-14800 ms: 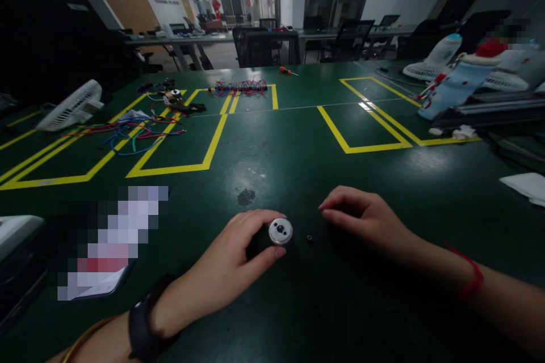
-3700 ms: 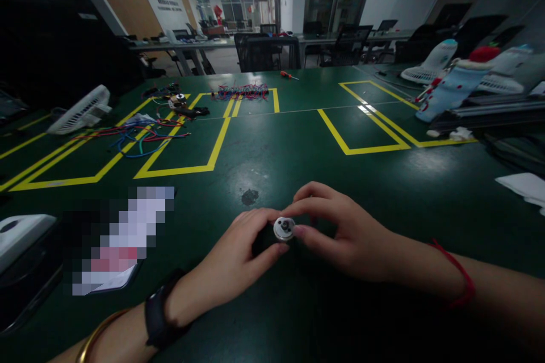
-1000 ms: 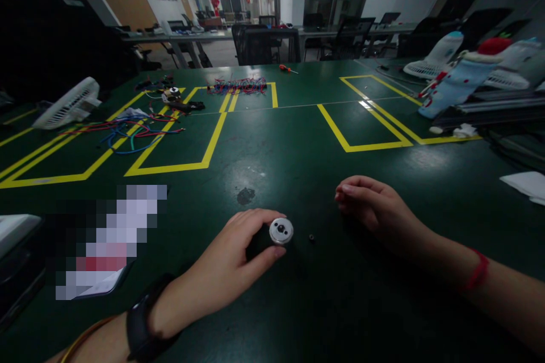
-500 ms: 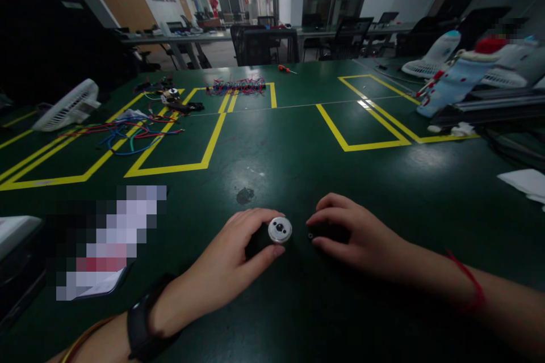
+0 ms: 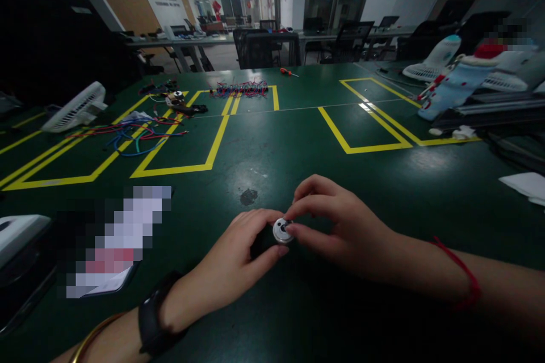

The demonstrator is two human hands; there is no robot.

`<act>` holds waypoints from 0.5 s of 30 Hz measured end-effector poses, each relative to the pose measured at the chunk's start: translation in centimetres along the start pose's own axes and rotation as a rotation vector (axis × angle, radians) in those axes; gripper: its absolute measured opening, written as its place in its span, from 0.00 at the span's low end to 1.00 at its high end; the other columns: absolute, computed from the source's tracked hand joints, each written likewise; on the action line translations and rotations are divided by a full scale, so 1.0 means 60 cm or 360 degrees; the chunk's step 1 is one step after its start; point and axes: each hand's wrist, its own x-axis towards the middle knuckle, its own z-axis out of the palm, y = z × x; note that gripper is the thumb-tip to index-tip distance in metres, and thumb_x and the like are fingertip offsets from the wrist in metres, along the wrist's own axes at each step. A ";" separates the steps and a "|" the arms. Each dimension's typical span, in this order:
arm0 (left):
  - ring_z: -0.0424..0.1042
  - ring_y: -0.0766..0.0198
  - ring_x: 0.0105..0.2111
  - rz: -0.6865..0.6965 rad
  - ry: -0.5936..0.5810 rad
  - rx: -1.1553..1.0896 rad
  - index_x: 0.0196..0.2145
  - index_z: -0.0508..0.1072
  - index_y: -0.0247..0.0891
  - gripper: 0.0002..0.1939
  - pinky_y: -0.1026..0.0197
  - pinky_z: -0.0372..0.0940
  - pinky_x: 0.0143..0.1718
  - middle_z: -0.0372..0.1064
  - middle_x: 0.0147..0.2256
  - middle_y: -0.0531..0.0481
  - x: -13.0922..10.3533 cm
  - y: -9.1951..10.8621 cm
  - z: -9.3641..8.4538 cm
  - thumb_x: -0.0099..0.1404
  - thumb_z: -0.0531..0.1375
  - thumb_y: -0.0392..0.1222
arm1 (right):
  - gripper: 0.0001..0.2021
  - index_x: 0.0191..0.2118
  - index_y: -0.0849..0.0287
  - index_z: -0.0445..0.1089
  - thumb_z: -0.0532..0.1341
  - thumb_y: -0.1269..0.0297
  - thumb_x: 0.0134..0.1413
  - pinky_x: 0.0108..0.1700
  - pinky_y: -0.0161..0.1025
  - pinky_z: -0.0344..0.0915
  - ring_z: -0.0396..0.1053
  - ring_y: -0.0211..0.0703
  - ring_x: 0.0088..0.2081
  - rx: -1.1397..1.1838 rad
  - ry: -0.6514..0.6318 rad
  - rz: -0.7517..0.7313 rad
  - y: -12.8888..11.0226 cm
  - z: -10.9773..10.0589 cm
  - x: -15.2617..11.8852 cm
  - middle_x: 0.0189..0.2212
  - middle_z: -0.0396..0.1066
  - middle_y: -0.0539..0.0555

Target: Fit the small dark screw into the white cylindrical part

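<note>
A small round silver metal part [image 5: 280, 232], with dark holes in its top face, stands on the green table. My left hand [image 5: 244, 247] grips its rim from the left, index finger behind and thumb in front. My right hand [image 5: 340, 218] is over the part's right side, its thumb and index fingertips pinched together against the top face. Whatever is between those right fingertips is hidden. Part of the top face is covered by the right fingers.
A phone [image 5: 114, 285] lies on the table [image 5: 238, 317] left of my left forearm. Loose coloured wires [image 5: 136, 139], a white fan [image 5: 76, 106] and a screwdriver [image 5: 288, 72] are farther back. At right are a blue bottle [image 5: 455, 88] and white paper [image 5: 525, 186].
My right hand has moved left onto the silver part, bringing the tiny dark ring seen at its fingertips, which is now hidden. My left hand keeps its grip. The view has shifted slightly.
</note>
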 end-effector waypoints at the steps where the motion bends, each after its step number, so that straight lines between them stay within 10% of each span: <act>1: 0.67 0.55 0.49 -0.0001 -0.0003 -0.0004 0.52 0.64 0.47 0.17 0.51 0.63 0.51 0.68 0.49 0.50 0.000 0.000 0.000 0.67 0.60 0.42 | 0.08 0.40 0.57 0.75 0.62 0.62 0.57 0.40 0.40 0.65 0.68 0.41 0.37 -0.0046 -0.0028 -0.0004 -0.002 0.001 0.004 0.41 0.67 0.54; 10: 0.67 0.54 0.50 -0.0001 -0.0003 -0.0049 0.52 0.65 0.46 0.17 0.50 0.62 0.53 0.68 0.50 0.49 0.001 0.003 0.000 0.66 0.60 0.41 | 0.09 0.42 0.57 0.75 0.61 0.61 0.58 0.39 0.39 0.65 0.68 0.42 0.37 0.0024 -0.0087 0.0049 -0.007 -0.010 0.001 0.40 0.69 0.55; 15: 0.68 0.54 0.49 0.0024 -0.0008 -0.0016 0.51 0.65 0.47 0.17 0.49 0.62 0.52 0.69 0.49 0.49 0.003 0.005 -0.003 0.66 0.60 0.40 | 0.08 0.37 0.56 0.74 0.59 0.60 0.60 0.36 0.38 0.64 0.68 0.42 0.35 0.0410 0.0080 0.0484 0.028 -0.029 -0.027 0.33 0.71 0.53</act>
